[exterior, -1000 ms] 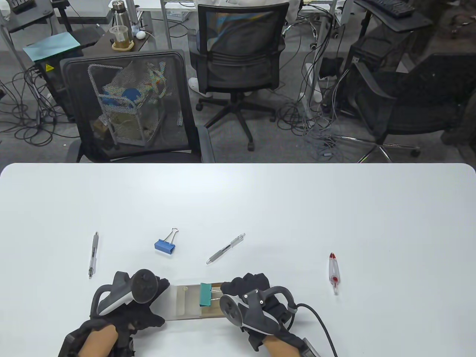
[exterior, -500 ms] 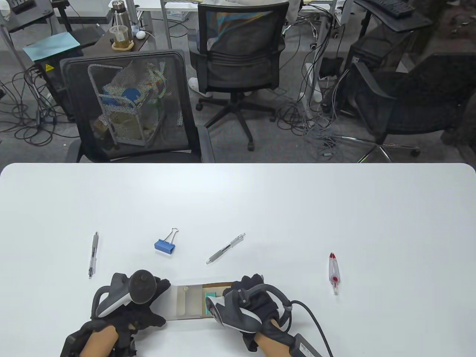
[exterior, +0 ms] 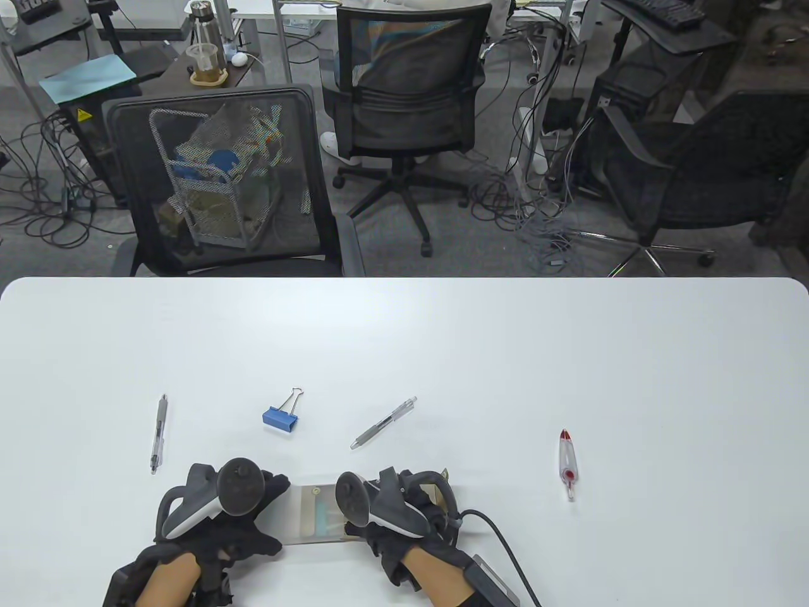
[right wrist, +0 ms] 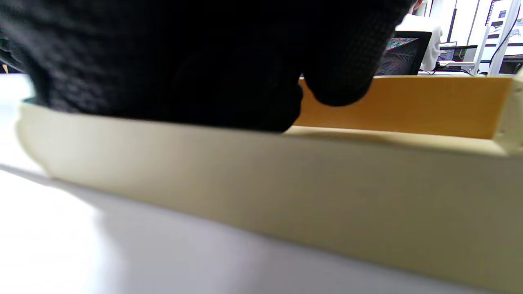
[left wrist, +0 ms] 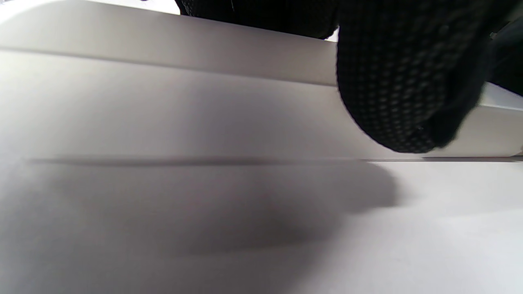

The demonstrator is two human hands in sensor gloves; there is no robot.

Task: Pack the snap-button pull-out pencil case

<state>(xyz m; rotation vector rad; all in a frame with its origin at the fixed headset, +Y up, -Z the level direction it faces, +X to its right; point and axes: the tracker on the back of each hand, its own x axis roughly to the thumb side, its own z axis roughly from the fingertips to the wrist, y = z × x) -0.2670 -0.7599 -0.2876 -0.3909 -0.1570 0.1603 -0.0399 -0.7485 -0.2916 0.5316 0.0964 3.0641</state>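
Both grips clasp the pencil case [exterior: 313,512] — left hand [exterior: 221,512] bracing its sleeve, right hand [exterior: 395,512] on the drawer — likely sliding it shut; next, probably snapping the button.

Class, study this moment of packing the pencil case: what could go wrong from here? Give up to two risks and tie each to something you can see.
1. The tray looks only partly inside the pencil case; if the right hand pushes off-line, it may jam.
2. Three pens and a blue binder clip lie outside, so the case may get closed without them.
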